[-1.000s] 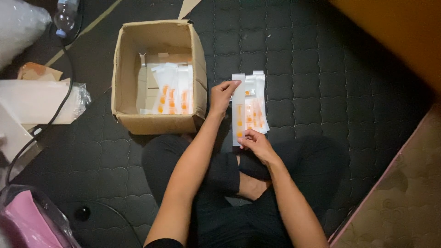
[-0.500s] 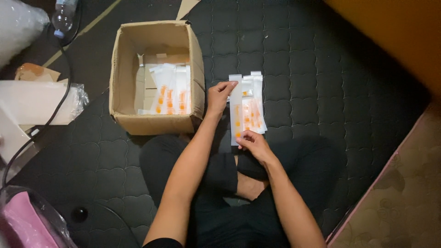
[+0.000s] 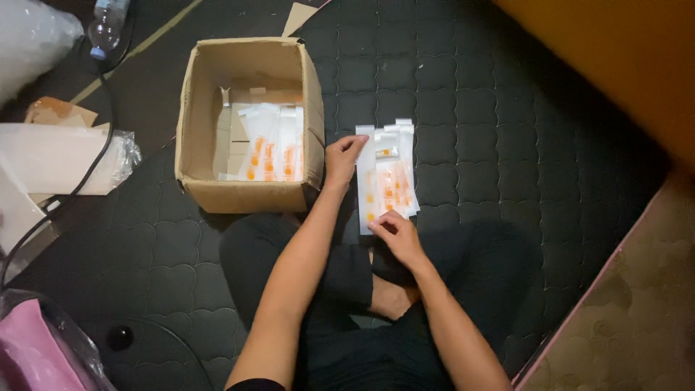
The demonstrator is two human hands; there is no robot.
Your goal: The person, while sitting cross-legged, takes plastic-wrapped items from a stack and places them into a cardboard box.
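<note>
the stack of clear sachets with orange contents (image 3: 387, 177) lies on the dark quilted mattress (image 3: 507, 145), just right of the open cardboard box (image 3: 250, 123); the left hand (image 3: 342, 161) rests its fingers against the stack's upper left edge, fingers bent, steadying rather than clenching; the right hand (image 3: 397, 235) pinches the stack's lower edge between thumb and fingertips; more of the same sachets (image 3: 271, 148) lie flat inside the box; a plastic bottle (image 3: 107, 25) lies at the top left, well apart; the person sits cross-legged in dark trousers
</note>
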